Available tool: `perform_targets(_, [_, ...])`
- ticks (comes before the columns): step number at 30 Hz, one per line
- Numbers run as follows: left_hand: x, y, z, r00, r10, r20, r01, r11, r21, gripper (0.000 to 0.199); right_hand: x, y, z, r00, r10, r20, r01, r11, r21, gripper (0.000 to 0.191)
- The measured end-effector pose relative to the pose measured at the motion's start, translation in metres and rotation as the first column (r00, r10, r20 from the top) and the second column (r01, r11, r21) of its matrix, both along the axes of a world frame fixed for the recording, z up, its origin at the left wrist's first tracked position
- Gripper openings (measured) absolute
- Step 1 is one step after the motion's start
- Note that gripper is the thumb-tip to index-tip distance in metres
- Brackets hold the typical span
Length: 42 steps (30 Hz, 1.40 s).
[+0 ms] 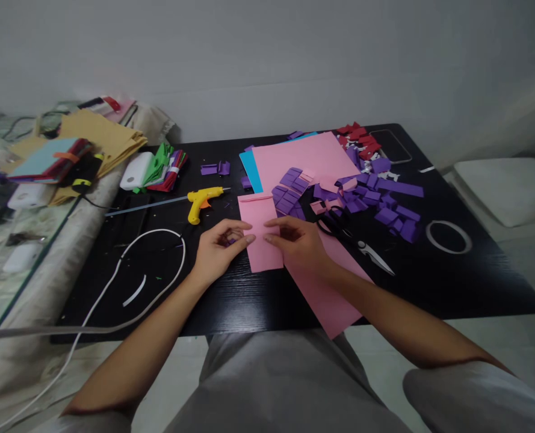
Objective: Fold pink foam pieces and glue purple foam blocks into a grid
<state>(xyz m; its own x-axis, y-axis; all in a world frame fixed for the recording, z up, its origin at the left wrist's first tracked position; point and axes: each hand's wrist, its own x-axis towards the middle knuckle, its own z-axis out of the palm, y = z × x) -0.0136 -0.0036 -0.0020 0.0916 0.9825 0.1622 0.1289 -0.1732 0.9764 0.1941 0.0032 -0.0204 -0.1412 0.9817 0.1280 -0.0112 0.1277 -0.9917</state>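
Note:
A pink paper strip [263, 255], with a narrow fold along its far end, is held up between both hands above the black table. My left hand [219, 246] pinches its left edge between thumb and fingers. On the opposite edge, my right hand [301, 240] grips it the same way. Beneath my right forearm lies a larger pink sheet [325, 288], its near corner past the table edge. Black-handled scissors [366, 248] rest partly on that sheet. Just beyond the strip are purple folded paper pieces [289, 189]. A yellow glue gun [201, 201] lies to the far left of the strip.
A pink sheet [303, 156] overlaps a blue sheet [250, 168] at the back. Purple pieces [398, 219] and red pieces [361, 141] are scattered right, near a roll of tape [448, 236]. A white cable [114, 267] loops at left. Beyond the right side stands a pale stool [506, 189].

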Motion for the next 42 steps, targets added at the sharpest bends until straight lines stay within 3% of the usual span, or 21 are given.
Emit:
perform_targets(5, [-0.001, -0.002, -0.002, 0.996, 0.045, -0.071, -0.04, 0.997, 0.066, 0.025, -0.001, -0.003, 0.002, 0.997, -0.073, 0.024, 0.072, 0.997, 0.033, 0.035])
perform_targets(11, [-0.003, -0.004, 0.0, 0.969, 0.09, -0.231, -0.013, 0.949, 0.314, 0.018, -0.001, -0.007, 0.005, 0.995, -0.1, 0.025, 0.097, 0.992, 0.082, 0.025])
perform_targets(18, [-0.004, 0.0, 0.005, 0.955, 0.136, -0.264, 0.015, 0.866, 0.5, 0.006, 0.003, -0.005, 0.012, 0.98, -0.155, 0.128, 0.1, 0.929, 0.356, 0.009])
perform_targets(22, [-0.003, -0.002, 0.008, 0.971, -0.035, -0.235, 0.117, 0.931, 0.345, 0.002, 0.004, -0.006, 0.02, 0.993, -0.028, 0.112, -0.014, 0.935, 0.355, 0.003])
perform_targets(25, [-0.001, -0.006, 0.007, 0.977, -0.108, -0.182, 0.144, 0.968, 0.205, 0.007, 0.002, -0.008, 0.022, 0.989, 0.094, 0.114, -0.118, 0.967, 0.227, 0.009])
perform_targets(28, [0.002, -0.006, 0.006, 0.985, -0.151, -0.08, 0.156, 0.986, 0.062, 0.013, 0.002, -0.007, 0.021, 0.988, 0.117, 0.098, -0.123, 0.991, 0.058, 0.015])
perform_targets(33, [0.003, 0.001, 0.003, 0.991, -0.123, 0.059, 0.13, 0.981, -0.146, 0.018, 0.006, 0.003, 0.018, 0.991, 0.135, 0.026, -0.132, 0.987, -0.093, 0.022])
perform_targets(42, [0.001, 0.01, 0.001, 0.989, -0.017, 0.145, 0.058, 0.957, -0.284, 0.023, 0.013, 0.011, 0.016, 0.993, 0.115, -0.03, -0.119, 0.96, -0.254, 0.029])
